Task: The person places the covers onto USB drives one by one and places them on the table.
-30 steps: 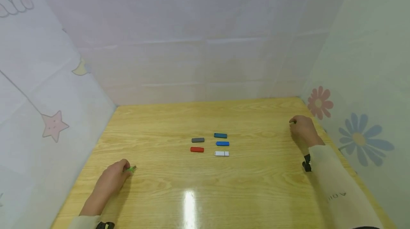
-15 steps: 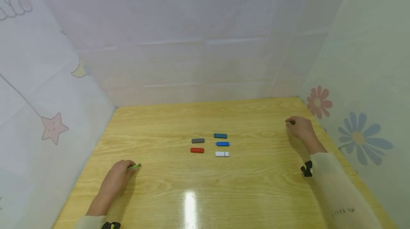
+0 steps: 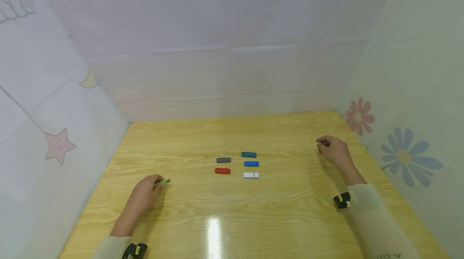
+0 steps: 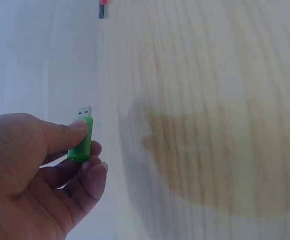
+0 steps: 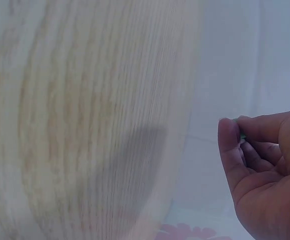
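Note:
My left hand (image 3: 144, 193) pinches a green USB stick (image 4: 81, 141) between thumb and fingers, above the left part of the table. The stick's metal plug points away from the hand, bare, in the left wrist view. Over the right part of the table, my right hand (image 3: 335, 153) pinches a small green piece (image 5: 242, 136) between thumb and fingertips. Most of that piece is hidden, so its kind cannot be told. Both hands are apart from the sticks lying on the table.
Mid-table on the wooden table (image 3: 181, 214) lie a grey USB stick (image 3: 223, 160), a red one (image 3: 222, 170), a teal one (image 3: 249, 154), a blue one (image 3: 251, 164) and a white one (image 3: 250, 175). Pale sheets (image 3: 232, 73) stand around the table's back and sides.
My left hand has moved right and slightly away from me with the green USB stick. My right hand has shifted left and a little nearer. The sticks on the table stay put.

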Motion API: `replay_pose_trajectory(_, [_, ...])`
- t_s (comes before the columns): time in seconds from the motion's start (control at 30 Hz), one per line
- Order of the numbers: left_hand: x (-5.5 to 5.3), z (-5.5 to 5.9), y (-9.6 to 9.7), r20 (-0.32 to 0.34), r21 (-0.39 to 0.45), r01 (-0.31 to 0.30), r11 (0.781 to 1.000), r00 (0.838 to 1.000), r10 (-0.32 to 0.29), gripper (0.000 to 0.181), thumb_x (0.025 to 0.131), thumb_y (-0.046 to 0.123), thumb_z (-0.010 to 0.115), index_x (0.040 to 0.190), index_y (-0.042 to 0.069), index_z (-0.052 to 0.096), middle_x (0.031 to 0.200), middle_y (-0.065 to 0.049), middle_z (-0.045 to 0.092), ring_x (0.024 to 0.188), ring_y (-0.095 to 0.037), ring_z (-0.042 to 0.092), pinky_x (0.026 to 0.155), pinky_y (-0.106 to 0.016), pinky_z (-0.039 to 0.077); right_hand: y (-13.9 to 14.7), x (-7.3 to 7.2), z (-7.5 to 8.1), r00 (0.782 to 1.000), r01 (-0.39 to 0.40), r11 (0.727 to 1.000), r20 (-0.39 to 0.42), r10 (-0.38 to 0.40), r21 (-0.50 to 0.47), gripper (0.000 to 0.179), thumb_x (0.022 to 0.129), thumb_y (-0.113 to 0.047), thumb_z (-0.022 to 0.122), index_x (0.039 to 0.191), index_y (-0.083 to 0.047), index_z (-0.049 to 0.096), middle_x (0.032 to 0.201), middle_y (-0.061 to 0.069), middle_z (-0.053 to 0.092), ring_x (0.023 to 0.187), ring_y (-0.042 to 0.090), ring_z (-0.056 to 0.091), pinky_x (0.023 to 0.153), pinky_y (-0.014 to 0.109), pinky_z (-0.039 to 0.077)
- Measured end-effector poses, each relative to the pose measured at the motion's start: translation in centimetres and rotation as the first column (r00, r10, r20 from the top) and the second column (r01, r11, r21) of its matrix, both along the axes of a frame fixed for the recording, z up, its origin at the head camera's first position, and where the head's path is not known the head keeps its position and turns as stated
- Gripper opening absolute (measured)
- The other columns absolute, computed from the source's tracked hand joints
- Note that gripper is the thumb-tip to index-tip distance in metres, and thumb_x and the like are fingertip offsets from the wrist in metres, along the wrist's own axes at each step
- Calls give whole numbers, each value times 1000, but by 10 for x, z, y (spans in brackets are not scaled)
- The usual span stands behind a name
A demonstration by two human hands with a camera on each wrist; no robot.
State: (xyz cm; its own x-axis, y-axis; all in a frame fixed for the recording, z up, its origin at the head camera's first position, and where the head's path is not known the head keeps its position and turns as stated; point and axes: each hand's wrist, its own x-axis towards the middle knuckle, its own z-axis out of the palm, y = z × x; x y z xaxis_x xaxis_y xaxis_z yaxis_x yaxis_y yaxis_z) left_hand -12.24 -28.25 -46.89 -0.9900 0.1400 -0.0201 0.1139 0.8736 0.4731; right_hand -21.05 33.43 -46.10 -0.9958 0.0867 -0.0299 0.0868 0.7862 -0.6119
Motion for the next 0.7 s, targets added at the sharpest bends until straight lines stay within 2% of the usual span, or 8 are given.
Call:
replay_pose_trajectory(0.2, [-7, 0, 9, 38, 16, 0, 1000, 999, -1, 18, 101, 11, 64, 114, 0, 67, 103, -11, 71, 88, -20, 65, 73, -39, 55, -12, 8, -1, 1000, -22, 999, 9, 23, -41, 35, 106, -21, 53, 130, 4, 60, 107, 21, 70, 94, 35, 70, 66, 34, 54])
replay_pose_trajectory(0.47, [-19, 1, 26, 0, 21, 48, 999, 999, -48, 19, 101, 12, 63, 115, 0, 69, 105, -10, 72, 89, -19, 65, 76, -39, 56, -24, 12, -3, 999, -42, 998, -6, 41, -49, 33, 105, -19, 55, 128, 3, 61, 105, 20, 71, 91, 32, 70, 67, 34, 53])
replay_pose_trajectory(0.7, [-25, 3, 44, 5, 45, 57, 997, 998, -57, 17, 101, 12, 64, 112, 1, 70, 103, -10, 72, 80, -15, 62, 69, -34, 54, -37, 17, -4, 997, -71, 997, 5, 71, -40, 32, 105, -19, 54, 128, 2, 62, 102, 17, 72, 86, 26, 68, 67, 34, 51])
